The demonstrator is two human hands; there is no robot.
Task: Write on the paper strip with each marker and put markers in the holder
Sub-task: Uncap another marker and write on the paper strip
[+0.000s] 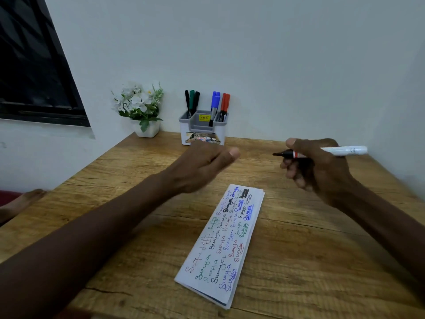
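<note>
**A:** The marker (345,150) is up off the worktop (299,261), uncapped. It has a white barrel and a red band, and its dark tip points left. The right hand (322,171) has its fingers wrapped round the front of the barrel.

**B:** And the left hand (202,169)?

**A:** It hovers just opposite that tip, blurred, with the fingers curled in and the thumb on top. I can't tell whether it holds anything.

**B:** Where's the paper strip (223,245)?

**A:** It lies flat on a diagonal between the two forearms, folded, and covered in coloured writing. Its far corner sits below the gap between the hands, and its near corner is close to the front edge.

**B:** Any room around it?

**A:** Bare wood shows to its right, and more between its far end and the holder (202,130).

**B:** And the holder itself?

**A:** It stands at the back edge against the wall (276,54). Black and green markers (192,102) stand on its left side, with blue markers (215,101) and red markers (225,102) on its right. A potted plant (140,107) stands at the back left corner, just beside the worktop's left edge.
</note>
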